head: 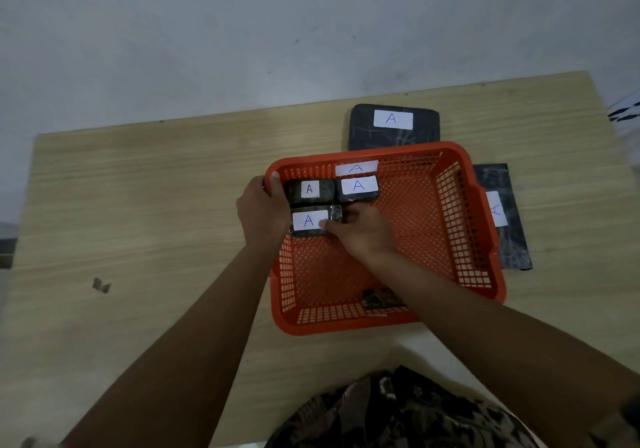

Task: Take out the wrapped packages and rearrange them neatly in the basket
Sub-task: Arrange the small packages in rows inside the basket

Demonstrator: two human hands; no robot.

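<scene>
While basket-bound, right hand point(363, 236) on package point(308, 221)

Bare forearms, sleeveless to the frame edge; dark camouflage-patterned garment point(408, 413) at the lap

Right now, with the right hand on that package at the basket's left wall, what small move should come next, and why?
Probably release it and withdraw: the right hand rests on a labelled package already sitting just below two others against the basket wall, which the left hand grips at its rim. Two large packages remain outside.
</scene>
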